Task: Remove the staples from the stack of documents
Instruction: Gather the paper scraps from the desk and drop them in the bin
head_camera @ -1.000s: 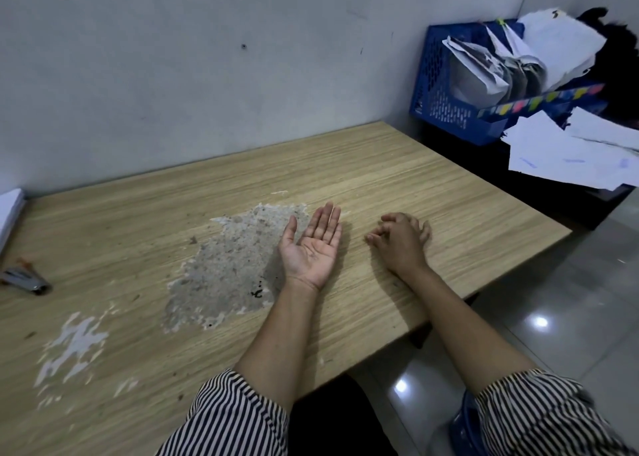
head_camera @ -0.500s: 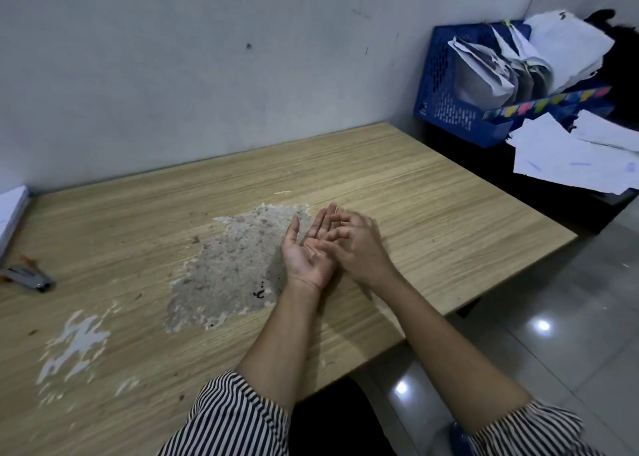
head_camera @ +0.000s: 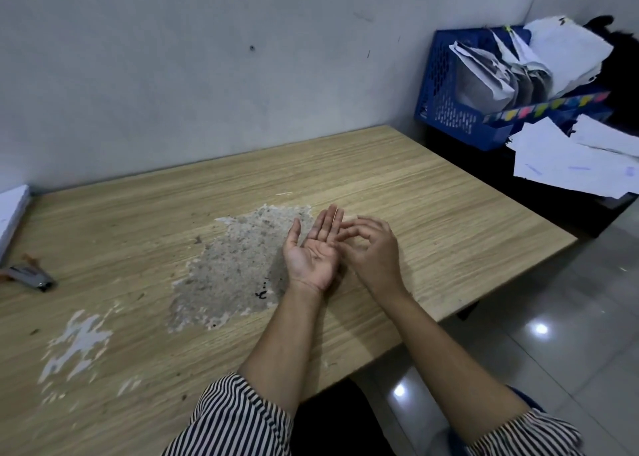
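Note:
My left hand point(head_camera: 313, 248) lies palm up on the wooden table point(head_camera: 415, 193), fingers straight and apart, with nothing visible in the palm. My right hand point(head_camera: 371, 248) hovers just right of it, fingers curled, thumb and forefinger pinched near the left fingers; whether they hold anything is too small to tell. A white stack of documents point(head_camera: 10, 217) sits at the table's far left edge. A grey stapler or staple remover point(head_camera: 29, 276) lies close in front of that stack, well away from both hands.
A patch of worn, peeled surface point(head_camera: 235, 265) lies left of my left hand. A blue plastic crate point(head_camera: 446, 110) full of crumpled papers stands beyond the table's right end, with loose white sheets point(head_camera: 567, 162) beside it. Tiled floor lies to the right.
My right hand moved from the table surface leftward to my open left palm, then drew slightly back with pinched fingers. My left hand stayed palm up.

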